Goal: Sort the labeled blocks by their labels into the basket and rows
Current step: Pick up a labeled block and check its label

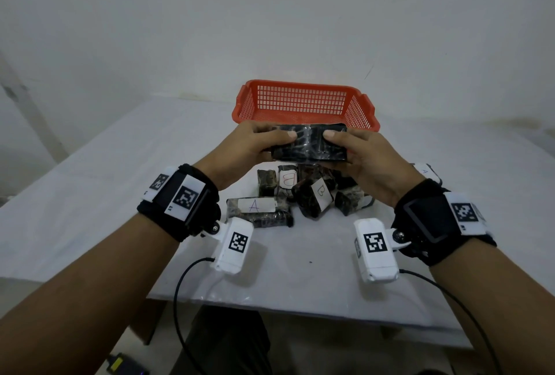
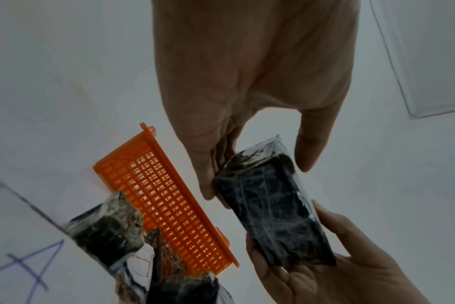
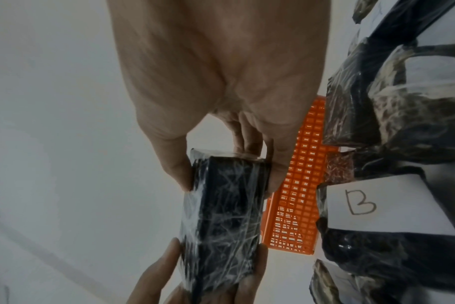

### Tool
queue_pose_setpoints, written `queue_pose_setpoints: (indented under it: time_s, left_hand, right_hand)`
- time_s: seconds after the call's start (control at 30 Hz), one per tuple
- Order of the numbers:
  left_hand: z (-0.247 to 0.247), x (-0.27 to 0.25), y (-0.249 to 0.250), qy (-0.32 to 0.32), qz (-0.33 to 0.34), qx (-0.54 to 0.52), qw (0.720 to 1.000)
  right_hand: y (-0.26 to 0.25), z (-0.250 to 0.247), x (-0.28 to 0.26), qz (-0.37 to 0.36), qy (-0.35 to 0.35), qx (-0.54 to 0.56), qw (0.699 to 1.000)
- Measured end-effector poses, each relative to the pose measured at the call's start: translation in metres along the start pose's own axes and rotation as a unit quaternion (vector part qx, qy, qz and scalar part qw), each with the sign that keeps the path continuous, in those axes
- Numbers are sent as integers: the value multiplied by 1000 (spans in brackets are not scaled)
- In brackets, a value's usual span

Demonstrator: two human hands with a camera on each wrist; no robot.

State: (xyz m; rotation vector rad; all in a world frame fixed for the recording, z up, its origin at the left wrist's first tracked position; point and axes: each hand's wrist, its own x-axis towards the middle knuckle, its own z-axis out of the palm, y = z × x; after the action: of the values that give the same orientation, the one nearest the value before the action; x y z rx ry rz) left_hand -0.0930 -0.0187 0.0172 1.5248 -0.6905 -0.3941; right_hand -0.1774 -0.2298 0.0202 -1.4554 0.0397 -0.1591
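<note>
Head view: both hands are holding one dark, film-wrapped block (image 1: 309,143) lengthwise in the air, above the pile of blocks (image 1: 303,194) and in front of the orange basket (image 1: 303,98). The left hand (image 1: 255,146) is gripping the block's left end, its thumb lying on the upper face and its fingers (image 2: 208,164) curling beneath. The right hand (image 1: 365,158) is gripping the right end in the same way, thumb on top and fingers (image 3: 249,131) wrapping the far side. No label is showing on the faces of the held block that any view presents.

The basket is standing on the white surface (image 1: 105,194) at its far edge, near the wall, with nothing visible inside it. Nearer the person, the remaining blocks are lying in a loose heap, several touching and leaning on one another. A block labelled A (image 1: 258,209) is lying flat at the near left of the heap; two blocks labelled B (image 1: 315,197) are sitting tilted in the middle. Another labelled block is partly hiding behind the right wrist at the right of the heap.

Wrist views: the held block is appearing end-on, clamped between thumb and fingers of each hand, clear of the basket.

Black wrist straps (image 1: 180,200) with coded markers and white camera units (image 1: 234,242) with cables are riding on both forearms.
</note>
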Motion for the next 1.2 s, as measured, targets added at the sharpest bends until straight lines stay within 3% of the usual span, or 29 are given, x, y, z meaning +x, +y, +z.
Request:
queue_pose_setpoints:
  time_s: [0.17,0.33,0.47,0.6,0.8,0.9,1.07,1.2]
  left_hand:
    - [-2,0,-1,49,2,24,999]
    - [-1,-3,0,-2,-15,21,1000]
    - [-2,-2,1,16,-6,35,999]
    - [0,-3,2,-22,-12,-12,1000]
    - [-5,0,-3,36,-4,20,999]
    - [-6,0,-4,26,-20,-15,999]
    - [-5,-5,-2,34,2,184,982]
    - [-4,-4,-1,51,-8,161,986]
  right_hand:
    - [2,1,-1,-6,-29,-4,1000]
    - [2,-1,-1,-12,-21,-33,999]
    - [1,-1,0,-13,-22,-18,1000]
    - [-2,-1,0,-20,-11,-9,1000]
    - [0,-2,1,-20,-35,6,999]
    - [2,-3,1,-20,-21,17,999]
    - [3,-7,6,-73,39,-113,990]
    - [-6,-3,1,-51,-21,-43,998]
